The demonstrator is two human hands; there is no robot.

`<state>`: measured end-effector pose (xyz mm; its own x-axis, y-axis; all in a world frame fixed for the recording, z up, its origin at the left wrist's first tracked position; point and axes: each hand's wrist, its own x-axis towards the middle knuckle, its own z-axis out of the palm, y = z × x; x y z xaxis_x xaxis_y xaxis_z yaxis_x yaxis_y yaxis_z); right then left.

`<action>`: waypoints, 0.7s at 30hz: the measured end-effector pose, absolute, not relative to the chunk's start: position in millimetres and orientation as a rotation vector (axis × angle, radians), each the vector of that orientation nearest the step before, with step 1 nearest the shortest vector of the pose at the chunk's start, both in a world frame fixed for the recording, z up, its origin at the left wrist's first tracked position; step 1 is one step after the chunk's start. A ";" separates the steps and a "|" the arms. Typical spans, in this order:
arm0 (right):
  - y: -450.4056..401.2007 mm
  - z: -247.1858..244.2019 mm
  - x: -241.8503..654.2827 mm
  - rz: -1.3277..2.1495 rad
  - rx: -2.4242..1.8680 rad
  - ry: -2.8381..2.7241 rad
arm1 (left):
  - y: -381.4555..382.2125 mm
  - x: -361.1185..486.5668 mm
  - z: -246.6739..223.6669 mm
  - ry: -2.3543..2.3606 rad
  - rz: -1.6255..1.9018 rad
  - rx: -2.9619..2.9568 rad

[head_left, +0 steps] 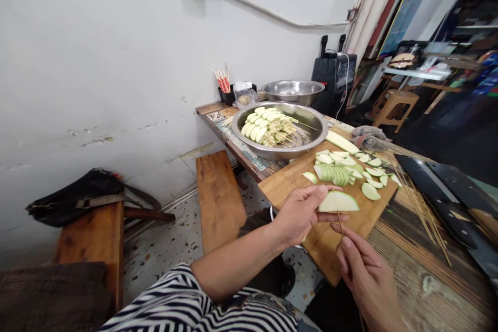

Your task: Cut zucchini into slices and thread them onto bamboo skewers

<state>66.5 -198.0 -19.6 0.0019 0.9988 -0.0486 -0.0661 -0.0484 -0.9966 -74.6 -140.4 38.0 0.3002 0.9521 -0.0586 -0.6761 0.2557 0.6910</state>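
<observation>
Between the fingers and thumb of my left hand (299,212) is a pale green-edged zucchini slice (337,201), held above the cutting board (286,187). My right hand (365,270) pinches a thin wooden skewer (341,225), whose upper end meets the slice's lower edge. How far it runs inside the slice I cannot tell. Beyond my hands, many cut zucchini slices (332,174) lie on the board, some in an overlapping row. A long peeled-looking zucchini piece (342,141) rests at the board's far edge.
A steel basin (243,137) behind the board holds skewered slices (268,124); a second basin (293,88) stands farther back. On the right are loose skewers (426,212), dark-bladed knives (436,197) and a grey cloth (369,138). Wooden benches (218,197) stand left of the table.
</observation>
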 end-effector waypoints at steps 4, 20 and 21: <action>-204.3 -22.7 71.7 1.157 -1.264 -1.269 | -139.2 -74.6 40.8 0.611 1.214 0.595; -214.0 -33.9 83.2 0.655 -1.376 -1.553 | -158.0 -50.9 7.8 0.805 1.010 0.495; -213.8 -34.5 86.1 0.691 -1.392 -1.517 | -158.2 -49.3 5.7 0.806 0.978 0.532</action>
<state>86.1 -213.8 -34.5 0.0773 0.9634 0.2565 0.4386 0.1982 -0.8766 -49.3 -158.2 5.7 0.3160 0.8804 -0.3536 -0.5152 0.4723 0.7152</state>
